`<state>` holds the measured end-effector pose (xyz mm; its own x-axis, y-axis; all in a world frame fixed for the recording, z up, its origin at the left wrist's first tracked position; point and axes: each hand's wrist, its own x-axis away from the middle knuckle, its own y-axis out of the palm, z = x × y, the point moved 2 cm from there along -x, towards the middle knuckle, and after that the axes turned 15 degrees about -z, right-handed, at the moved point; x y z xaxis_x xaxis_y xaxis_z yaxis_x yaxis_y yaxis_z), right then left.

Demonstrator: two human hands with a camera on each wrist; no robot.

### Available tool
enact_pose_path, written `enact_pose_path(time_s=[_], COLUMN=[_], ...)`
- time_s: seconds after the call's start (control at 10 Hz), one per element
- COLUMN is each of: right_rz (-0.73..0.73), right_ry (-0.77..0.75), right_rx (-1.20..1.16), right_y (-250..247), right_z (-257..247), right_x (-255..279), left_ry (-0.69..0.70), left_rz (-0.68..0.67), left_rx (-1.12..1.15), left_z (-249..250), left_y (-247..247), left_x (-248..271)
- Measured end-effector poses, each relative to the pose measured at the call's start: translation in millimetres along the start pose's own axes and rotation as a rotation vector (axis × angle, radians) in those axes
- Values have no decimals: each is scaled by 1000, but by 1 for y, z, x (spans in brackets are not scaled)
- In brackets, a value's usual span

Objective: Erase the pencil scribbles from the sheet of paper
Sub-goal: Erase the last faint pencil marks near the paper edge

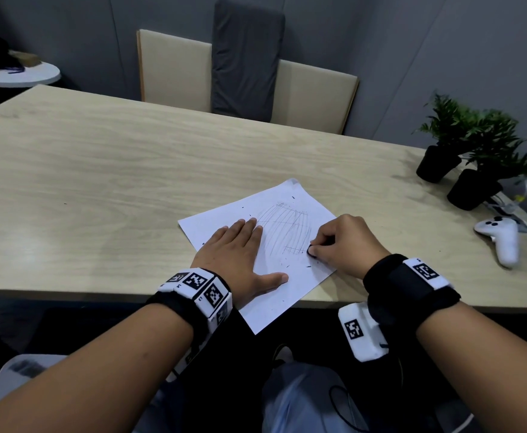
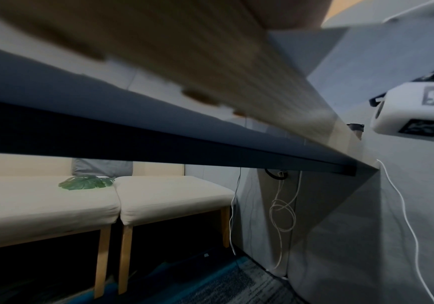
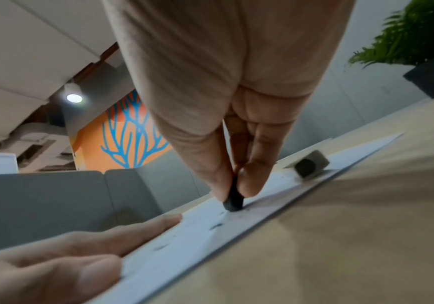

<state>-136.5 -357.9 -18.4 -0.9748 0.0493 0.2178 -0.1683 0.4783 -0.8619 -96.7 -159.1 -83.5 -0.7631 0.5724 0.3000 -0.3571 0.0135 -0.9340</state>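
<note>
The right hand [image 1: 346,242] has a small black eraser [image 3: 234,200] pinched between thumb and fingertips, held nearly upright, its lower end pressed onto the sheet of paper [image 1: 287,307]. A grip that low and tight probably lets the person bear down on one thin line at a time. The left hand [image 1: 240,254] lies flat and spread on the sheet's left half, fingers straight, thumb out toward the near edge, holding nothing, just pinning the paper, most likely so it cannot slide or crumple under the rubbing.

Now the wooden table [image 1: 99,182]: the sheet sits at its near edge, turned at an angle, one corner hanging off toward the person. That angle seems to suit the right wrist's stroke.

On the sheet, the pencil scribbles [image 1: 284,229], a faint oval of crossing lines, lie between the two hands, and the eraser meets their lower right corner. Most of the lines are there to see, so plenty looks left to rub out.

Smallest of all, dark eraser crumbs [image 1: 308,266] speckle the paper around the work, thickest near the eraser. The left wrist view shows only the table's underside.
</note>
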Motion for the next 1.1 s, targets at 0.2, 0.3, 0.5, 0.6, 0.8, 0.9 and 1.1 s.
enact_pose_path(time_s=[0.2, 0.3, 0.5, 0.6, 0.8, 0.9, 1.1], right_rz=[-76, -11, -66, -73, -23, -88, 4], right_ry=[-80, -25, -111, -94, -59, -117, -13], right_rx=[27, 49, 68, 34, 61, 75, 81], right_y=[11, 2, 14, 10, 3, 12, -4], right_z=[-13, -1, -16, -13, -12, -22, -8], right_x=[7, 3, 11, 7, -1, 2, -12], left_ry=[-4, -2, -5, -2, 0, 1, 4], left_rz=[-8, -2, -2, -5, 5, 4, 2], left_rx=[-7, -5, -8, -10, -10, -13, -7], left_z=[1, 1, 1, 1, 1, 1, 1], left_y=[1, 0, 0, 0, 0, 0, 0], left_x=[0, 0, 1, -1, 0, 0, -1])
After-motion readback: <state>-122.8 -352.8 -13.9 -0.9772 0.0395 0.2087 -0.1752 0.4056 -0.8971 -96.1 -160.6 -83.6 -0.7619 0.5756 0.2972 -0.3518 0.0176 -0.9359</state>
